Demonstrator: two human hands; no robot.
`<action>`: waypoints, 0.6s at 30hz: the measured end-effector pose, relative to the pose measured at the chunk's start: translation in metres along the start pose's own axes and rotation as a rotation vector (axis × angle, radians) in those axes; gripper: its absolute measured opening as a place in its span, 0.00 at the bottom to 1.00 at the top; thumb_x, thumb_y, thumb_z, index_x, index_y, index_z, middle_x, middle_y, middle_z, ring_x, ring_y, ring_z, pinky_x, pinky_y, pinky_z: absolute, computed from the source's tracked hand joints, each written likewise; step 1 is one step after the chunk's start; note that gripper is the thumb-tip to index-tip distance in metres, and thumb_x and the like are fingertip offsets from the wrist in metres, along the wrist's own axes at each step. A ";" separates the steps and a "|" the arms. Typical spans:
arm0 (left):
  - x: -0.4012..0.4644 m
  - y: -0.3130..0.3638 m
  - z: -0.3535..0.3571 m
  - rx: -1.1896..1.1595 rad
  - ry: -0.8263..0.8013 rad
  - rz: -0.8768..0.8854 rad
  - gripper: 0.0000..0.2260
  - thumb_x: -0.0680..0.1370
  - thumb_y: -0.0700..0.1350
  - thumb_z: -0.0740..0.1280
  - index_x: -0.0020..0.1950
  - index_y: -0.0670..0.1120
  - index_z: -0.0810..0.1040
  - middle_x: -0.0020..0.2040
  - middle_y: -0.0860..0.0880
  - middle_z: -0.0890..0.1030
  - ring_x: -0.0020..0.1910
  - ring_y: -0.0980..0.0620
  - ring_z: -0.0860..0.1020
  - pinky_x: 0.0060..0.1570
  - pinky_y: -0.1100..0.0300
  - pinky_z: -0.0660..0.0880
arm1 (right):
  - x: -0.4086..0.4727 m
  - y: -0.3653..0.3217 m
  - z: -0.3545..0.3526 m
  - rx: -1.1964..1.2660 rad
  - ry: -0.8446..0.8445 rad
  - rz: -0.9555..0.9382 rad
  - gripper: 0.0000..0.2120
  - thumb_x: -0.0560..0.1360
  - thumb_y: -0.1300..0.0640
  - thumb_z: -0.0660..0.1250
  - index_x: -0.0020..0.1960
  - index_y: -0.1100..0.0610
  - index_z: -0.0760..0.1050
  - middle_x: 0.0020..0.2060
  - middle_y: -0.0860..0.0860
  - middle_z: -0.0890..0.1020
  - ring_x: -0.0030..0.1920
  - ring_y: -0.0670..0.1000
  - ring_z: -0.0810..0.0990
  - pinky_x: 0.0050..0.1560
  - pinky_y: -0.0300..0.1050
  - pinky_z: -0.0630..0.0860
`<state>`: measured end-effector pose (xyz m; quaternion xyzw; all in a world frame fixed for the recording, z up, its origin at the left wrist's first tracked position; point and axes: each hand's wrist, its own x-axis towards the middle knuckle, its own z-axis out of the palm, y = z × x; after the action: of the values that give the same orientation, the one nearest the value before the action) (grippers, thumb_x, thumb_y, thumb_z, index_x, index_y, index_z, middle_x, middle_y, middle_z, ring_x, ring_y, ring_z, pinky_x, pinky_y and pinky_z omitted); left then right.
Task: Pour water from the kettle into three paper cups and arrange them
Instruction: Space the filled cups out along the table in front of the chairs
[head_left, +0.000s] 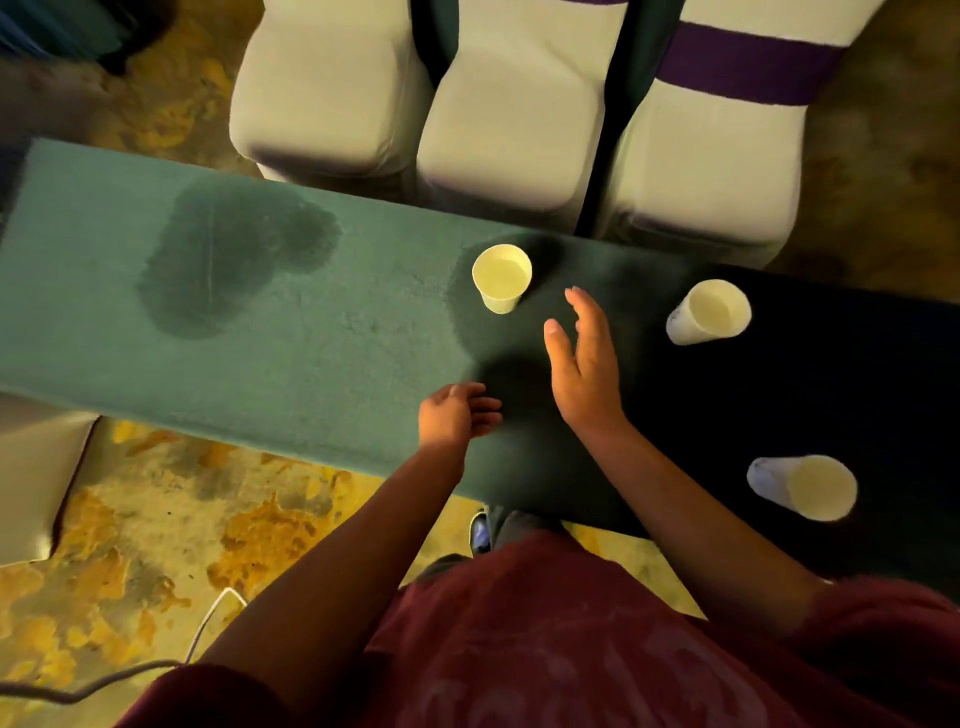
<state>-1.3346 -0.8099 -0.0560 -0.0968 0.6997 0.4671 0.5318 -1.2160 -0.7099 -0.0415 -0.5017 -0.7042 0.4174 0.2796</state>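
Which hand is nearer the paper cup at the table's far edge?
Right. The right hand is open just to the right of the far cup, fingertips close but apart. The left hand sits back near the table's near edge.

Tabletop (322, 332): green cloth, matt, napped and slightly rough; darker damp-looking patch (228, 260) upper left of frame. Three cups (502, 278) (709, 312) (802, 487): paper, matt, pale cream inside, smooth walls. Chair covers (509, 119) along top of frame: white cloth, smooth, matt; one has a purple fabric band (748, 67). Floor (156, 519): mottled yellow-grey, worn, dull finish. Shirt (571, 649): dark red cloth, matt. Cable (208, 629) at lower left: smooth white sheath.
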 end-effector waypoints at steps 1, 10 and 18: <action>-0.008 -0.007 -0.001 -0.019 0.014 0.013 0.09 0.79 0.37 0.59 0.54 0.38 0.77 0.38 0.40 0.82 0.27 0.49 0.81 0.27 0.62 0.75 | -0.015 0.000 -0.010 -0.009 0.011 -0.018 0.24 0.81 0.57 0.62 0.72 0.70 0.69 0.70 0.65 0.73 0.72 0.62 0.72 0.72 0.60 0.68; -0.061 -0.052 0.022 -0.017 -0.076 0.054 0.11 0.79 0.37 0.57 0.56 0.38 0.77 0.39 0.40 0.82 0.28 0.49 0.80 0.28 0.62 0.76 | -0.110 0.007 -0.085 -0.054 0.165 -0.037 0.22 0.81 0.57 0.63 0.72 0.66 0.70 0.71 0.62 0.74 0.72 0.58 0.71 0.72 0.57 0.69; -0.099 -0.076 0.070 0.079 -0.206 0.054 0.07 0.80 0.37 0.58 0.52 0.40 0.75 0.30 0.44 0.82 0.23 0.53 0.80 0.30 0.62 0.75 | -0.143 0.037 -0.166 -0.062 0.308 0.083 0.21 0.83 0.54 0.62 0.74 0.60 0.69 0.72 0.56 0.73 0.73 0.52 0.70 0.72 0.57 0.69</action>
<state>-1.1992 -0.8341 -0.0152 -0.0084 0.6616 0.4607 0.5916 -1.0151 -0.7876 0.0117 -0.5969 -0.6442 0.3250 0.3510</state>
